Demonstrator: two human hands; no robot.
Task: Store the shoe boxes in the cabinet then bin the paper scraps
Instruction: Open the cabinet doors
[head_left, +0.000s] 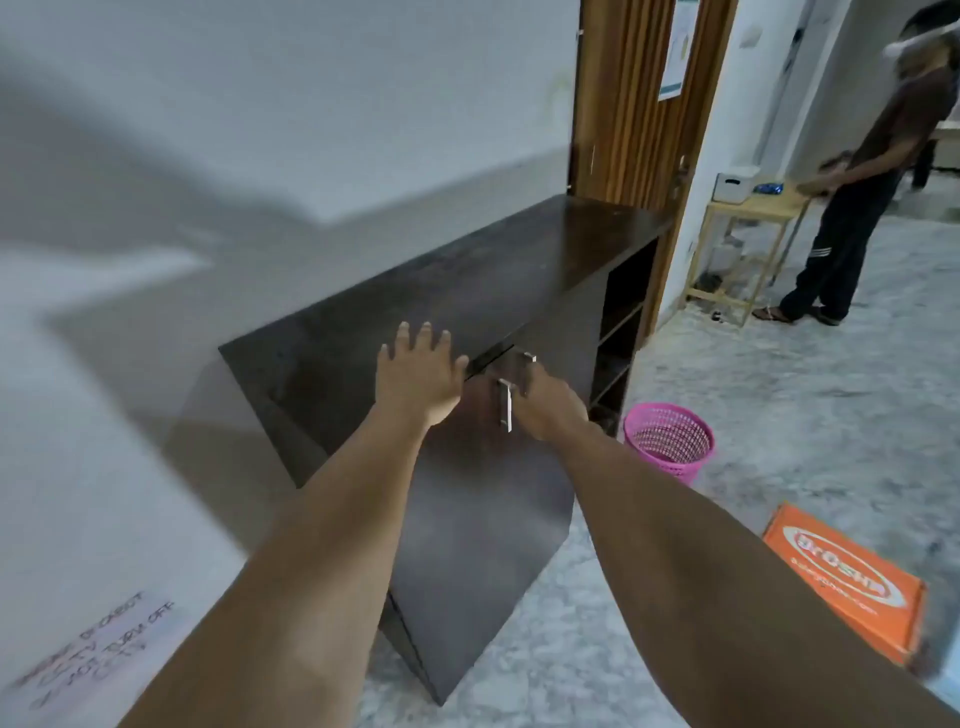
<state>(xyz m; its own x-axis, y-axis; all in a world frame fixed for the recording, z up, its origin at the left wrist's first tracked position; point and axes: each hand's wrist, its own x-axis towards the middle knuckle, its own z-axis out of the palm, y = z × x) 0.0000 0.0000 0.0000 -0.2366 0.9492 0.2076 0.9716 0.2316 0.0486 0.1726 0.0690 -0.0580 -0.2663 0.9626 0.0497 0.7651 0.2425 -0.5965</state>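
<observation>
Dark brown wooden cabinet (519, 270), frame centre: left hand (418, 371) open, bracing its top; right hand (545, 402) closed on metal door handle (505, 405), apparently for opening.

Left hand (418, 375) flat on dark cabinet (363, 332) top, right hand (545, 402) at door handle (505, 402).

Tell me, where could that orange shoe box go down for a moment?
The dark cabinet top looks bare from the left hand back to the wooden door frame. The floor between the pink wastebasket and the orange shoe box is open too. The cabinet doors are crowded by both hands.
</observation>
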